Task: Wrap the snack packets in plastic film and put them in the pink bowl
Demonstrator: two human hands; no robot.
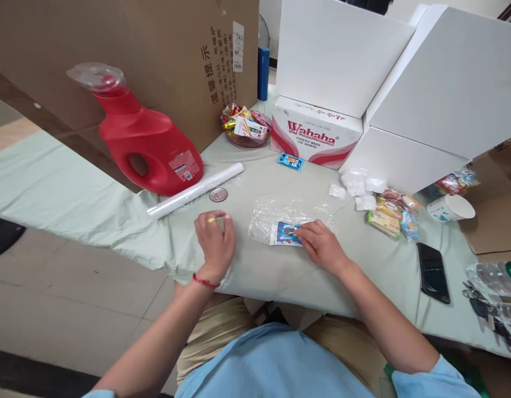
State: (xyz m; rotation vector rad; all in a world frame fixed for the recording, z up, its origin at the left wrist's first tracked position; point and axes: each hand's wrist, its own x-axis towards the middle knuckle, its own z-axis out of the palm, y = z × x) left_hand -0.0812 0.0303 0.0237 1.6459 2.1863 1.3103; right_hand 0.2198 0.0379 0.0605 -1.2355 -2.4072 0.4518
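Observation:
My right hand pinches the right end of a small blue and white snack packet, which lies on a sheet of clear plastic film. My left hand rests on the table to the left, its fingers curled in; whatever they may hold is hidden. Just beyond it are a round brown disc with small holes like a large button and a white roll of plastic film.
A red detergent jug leans at the left by a tall cardboard box. Behind are a bowl of snacks, a blue packet and a Wahaha carton. Wrapped snacks, a paper cup, a phone and keys lie right.

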